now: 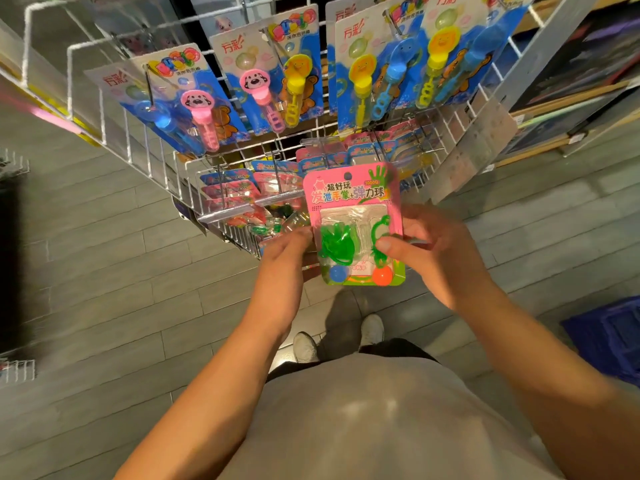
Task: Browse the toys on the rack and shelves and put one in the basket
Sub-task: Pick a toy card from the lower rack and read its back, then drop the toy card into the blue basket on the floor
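Pink toy pack (355,223) held upright just below the wire rack (242,147) — pinched at its edges by left hand (287,252) and right hand (433,244); blue basket (609,337) well right.

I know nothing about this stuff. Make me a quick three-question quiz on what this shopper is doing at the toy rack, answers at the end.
1. True or false: both hands hold the pink toy card.
2. What sits at the bottom of that card? A) two small balls, one blue and one orange B) a toy car C) a pack of crayons
3. Fill in: the packs on the top row of the wire rack are ______ wands.

Key
1. True: the left hand grips its left edge, the right hand pinches its right side with the thumb on the front.
2. A
3. Bubble: see the bubble wand packs.
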